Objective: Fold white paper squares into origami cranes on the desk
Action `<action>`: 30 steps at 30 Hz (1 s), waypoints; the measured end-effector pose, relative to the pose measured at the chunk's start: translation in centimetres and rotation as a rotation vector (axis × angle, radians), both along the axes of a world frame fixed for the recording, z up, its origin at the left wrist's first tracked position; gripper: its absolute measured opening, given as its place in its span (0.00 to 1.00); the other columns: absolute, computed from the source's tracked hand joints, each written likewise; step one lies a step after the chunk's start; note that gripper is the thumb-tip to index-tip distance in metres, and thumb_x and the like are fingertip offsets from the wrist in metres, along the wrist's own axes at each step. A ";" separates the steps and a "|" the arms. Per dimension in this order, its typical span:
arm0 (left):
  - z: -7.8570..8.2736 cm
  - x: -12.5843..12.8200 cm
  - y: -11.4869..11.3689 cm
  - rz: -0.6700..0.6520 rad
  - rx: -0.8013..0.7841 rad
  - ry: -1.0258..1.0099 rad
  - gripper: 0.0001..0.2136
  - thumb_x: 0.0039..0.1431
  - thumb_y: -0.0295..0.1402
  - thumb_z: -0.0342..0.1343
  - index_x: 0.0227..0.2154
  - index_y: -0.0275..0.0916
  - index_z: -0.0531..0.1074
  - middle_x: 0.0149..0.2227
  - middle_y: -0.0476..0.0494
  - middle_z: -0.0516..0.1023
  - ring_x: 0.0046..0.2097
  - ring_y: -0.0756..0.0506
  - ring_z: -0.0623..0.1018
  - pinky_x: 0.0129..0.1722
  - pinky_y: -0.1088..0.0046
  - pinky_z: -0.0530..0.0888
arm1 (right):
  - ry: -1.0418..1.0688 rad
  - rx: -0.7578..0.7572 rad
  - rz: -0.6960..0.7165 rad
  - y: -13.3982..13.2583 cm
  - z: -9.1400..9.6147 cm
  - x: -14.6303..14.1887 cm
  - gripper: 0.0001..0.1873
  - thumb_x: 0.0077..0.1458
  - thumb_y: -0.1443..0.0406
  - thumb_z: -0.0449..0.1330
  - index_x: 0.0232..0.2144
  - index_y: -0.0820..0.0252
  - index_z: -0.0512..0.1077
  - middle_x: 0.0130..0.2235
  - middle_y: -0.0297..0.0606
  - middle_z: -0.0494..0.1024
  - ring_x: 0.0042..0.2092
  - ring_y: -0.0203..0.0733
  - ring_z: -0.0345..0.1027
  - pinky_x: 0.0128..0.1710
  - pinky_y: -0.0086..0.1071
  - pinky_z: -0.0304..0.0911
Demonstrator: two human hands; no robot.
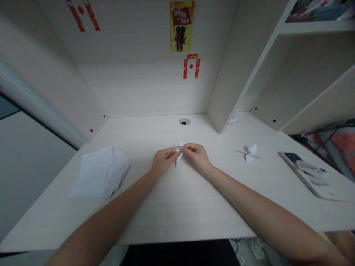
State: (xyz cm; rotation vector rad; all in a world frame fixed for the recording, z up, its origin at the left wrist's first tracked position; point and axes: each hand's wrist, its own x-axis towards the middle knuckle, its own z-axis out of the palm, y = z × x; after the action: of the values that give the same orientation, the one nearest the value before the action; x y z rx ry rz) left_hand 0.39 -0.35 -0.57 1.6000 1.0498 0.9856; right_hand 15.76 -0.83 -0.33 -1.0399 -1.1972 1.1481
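Note:
A small piece of folded white paper [179, 159] stands narrow and pointed over the middle of the desk, pinched between both hands. My left hand [163, 160] is closed on its left side, thumb and fingertips together. From the right, my right hand [198, 157] grips it near the top, its thumb meeting the left fingertips. The fingers hide much of the paper's middle. Off to the right sits a folded paper crane [251, 153] with its wings spread, touched by neither hand. To the left lies a loose stack of white paper sheets [95, 173].
A phone in a decorated case [307, 175] lies at the desk's right side. An upright divider panel [235, 74] rises behind my right hand, with another bit of white paper [233, 120] beside its foot. A round cable hole [184, 122] is near the back wall.

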 end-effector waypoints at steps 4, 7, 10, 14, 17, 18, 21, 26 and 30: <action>0.1 0.0 0.0 -0.010 -0.002 0.005 0.16 0.51 0.45 0.56 0.25 0.35 0.74 0.24 0.49 0.73 0.28 0.51 0.71 0.30 0.77 0.66 | -0.004 -0.019 -0.021 -0.2 0.4 -0.1 0.13 0.41 0.56 0.65 0.21 0.60 0.76 0.23 0.34 0.75 0.26 0.35 0.64 0.29 0.30 0.58; 0.2 0.0 0.0 -0.018 -0.011 0.008 0.16 0.50 0.45 0.57 0.25 0.35 0.74 0.25 0.48 0.74 0.28 0.50 0.72 0.31 0.76 0.67 | 0.002 -0.019 -0.028 -0.2 0.6 -0.1 0.13 0.40 0.55 0.66 0.21 0.60 0.76 0.23 0.34 0.75 0.25 0.36 0.64 0.28 0.30 0.57; 0.1 0.0 0.0 -0.011 -0.029 0.014 0.16 0.49 0.45 0.58 0.25 0.34 0.75 0.26 0.46 0.76 0.28 0.49 0.72 0.30 0.75 0.68 | 0.009 -0.018 -0.031 -0.2 0.5 -0.2 0.14 0.39 0.55 0.66 0.21 0.60 0.76 0.23 0.35 0.76 0.26 0.36 0.64 0.27 0.30 0.57; 0.0 0.0 0.0 0.002 -0.031 0.029 0.16 0.47 0.45 0.59 0.24 0.34 0.75 0.24 0.47 0.75 0.27 0.50 0.71 0.28 0.75 0.67 | 0.013 -0.025 -0.027 -0.2 0.5 -0.2 0.14 0.38 0.54 0.67 0.21 0.60 0.76 0.23 0.35 0.76 0.26 0.36 0.65 0.27 0.30 0.58; 0.0 -0.1 0.0 -0.011 -0.037 0.019 0.16 0.48 0.45 0.58 0.23 0.34 0.74 0.23 0.48 0.74 0.26 0.50 0.71 0.28 0.76 0.65 | 0.018 -0.028 -0.019 -0.3 0.6 -0.2 0.14 0.38 0.55 0.67 0.21 0.60 0.76 0.23 0.35 0.76 0.26 0.36 0.65 0.27 0.30 0.58; 0.1 -0.1 0.0 -0.019 -0.043 0.011 0.16 0.48 0.45 0.58 0.24 0.34 0.74 0.23 0.48 0.74 0.26 0.50 0.71 0.28 0.76 0.65 | 0.021 -0.027 -0.015 -0.4 0.6 -0.2 0.14 0.38 0.55 0.67 0.22 0.60 0.77 0.23 0.35 0.76 0.26 0.36 0.65 0.28 0.30 0.59; 0.3 -0.2 -0.1 -0.031 -0.059 -0.014 0.15 0.48 0.44 0.59 0.24 0.34 0.74 0.23 0.48 0.73 0.26 0.51 0.70 0.28 0.76 0.64 | 0.021 -0.020 -0.005 -0.4 0.7 -0.3 0.14 0.39 0.55 0.67 0.22 0.60 0.77 0.24 0.35 0.76 0.27 0.37 0.66 0.29 0.31 0.59; 0.7 -0.4 -0.1 -0.001 -0.072 -0.028 0.15 0.48 0.43 0.59 0.21 0.34 0.72 0.21 0.51 0.70 0.26 0.51 0.68 0.28 0.76 0.62 | -0.013 0.012 0.004 -0.2 0.3 -0.2 0.13 0.41 0.55 0.66 0.24 0.59 0.77 0.26 0.35 0.77 0.28 0.37 0.67 0.31 0.31 0.61; 0.8 -0.4 0.3 0.065 -0.079 -0.106 0.16 0.50 0.45 0.57 0.22 0.35 0.72 0.23 0.49 0.71 0.29 0.50 0.70 0.32 0.75 0.65 | -0.017 0.060 0.027 0.1 0.0 0.0 0.14 0.48 0.56 0.60 0.33 0.59 0.76 0.30 0.36 0.78 0.32 0.37 0.69 0.33 0.31 0.62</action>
State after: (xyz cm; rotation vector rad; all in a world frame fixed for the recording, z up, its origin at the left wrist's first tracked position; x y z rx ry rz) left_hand -0.03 0.00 0.22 1.4419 1.0604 1.0482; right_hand 15.72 -0.68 -0.35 -0.9926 -1.2554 1.1188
